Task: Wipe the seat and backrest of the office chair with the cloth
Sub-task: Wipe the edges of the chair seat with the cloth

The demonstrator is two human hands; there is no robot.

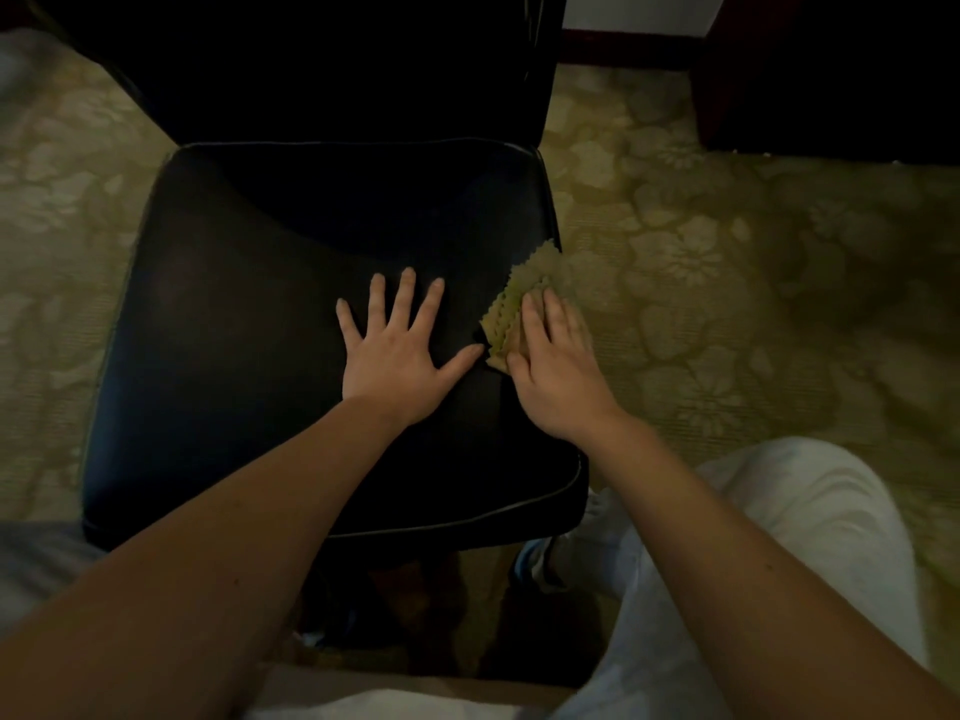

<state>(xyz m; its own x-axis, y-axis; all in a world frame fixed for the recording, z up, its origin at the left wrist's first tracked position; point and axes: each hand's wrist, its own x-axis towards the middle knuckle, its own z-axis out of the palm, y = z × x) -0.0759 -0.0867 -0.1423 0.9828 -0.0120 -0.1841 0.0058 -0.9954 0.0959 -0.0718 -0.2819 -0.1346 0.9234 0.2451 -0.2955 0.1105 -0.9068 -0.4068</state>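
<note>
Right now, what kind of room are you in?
Probably a hotel room or an office, though I can't be sure. The floor is a green carpet with a flower pattern, a black padded chair stands on it, and dark furniture stands at the far right.

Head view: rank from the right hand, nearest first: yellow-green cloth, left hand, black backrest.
1. Yellow-green zigzag-edged cloth, under the right hand.
2. Left hand, flat on the black seat, just alongside.
3. Black backrest, far end, top of view.
</note>
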